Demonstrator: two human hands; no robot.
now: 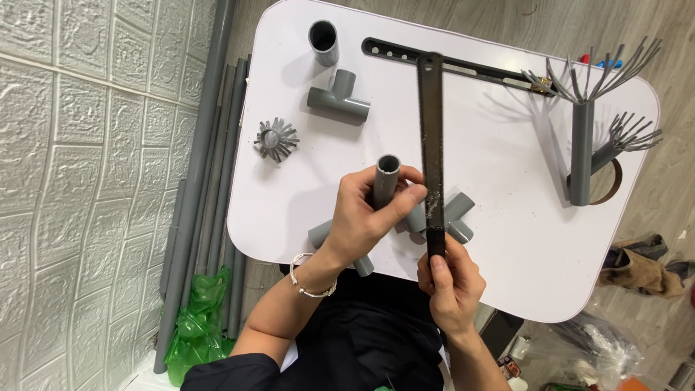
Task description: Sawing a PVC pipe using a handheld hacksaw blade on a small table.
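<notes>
Left hand point(362, 217) grips grey pipe point(386, 181); right hand point(449, 282) holds saw blade point(432, 152).

On the worktop point(507, 239) we found the pipe assembly point(434, 217) at the near edge, with the saw blade point(432, 152) crossing over it. Behind it lay the tee fitting point(338, 98), the short pipe point(323, 42) beyond that, the slit piece point(276, 139) to the left, and the branched pipe point(581, 145) far right.

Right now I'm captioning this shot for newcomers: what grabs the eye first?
At centre, the left hand grips an upright grey pipe on a joined fitting, while the right hand holds a dark saw blade beside it. At the white table's right stands a pipe tree with fanned, slit branch ends.
</notes>
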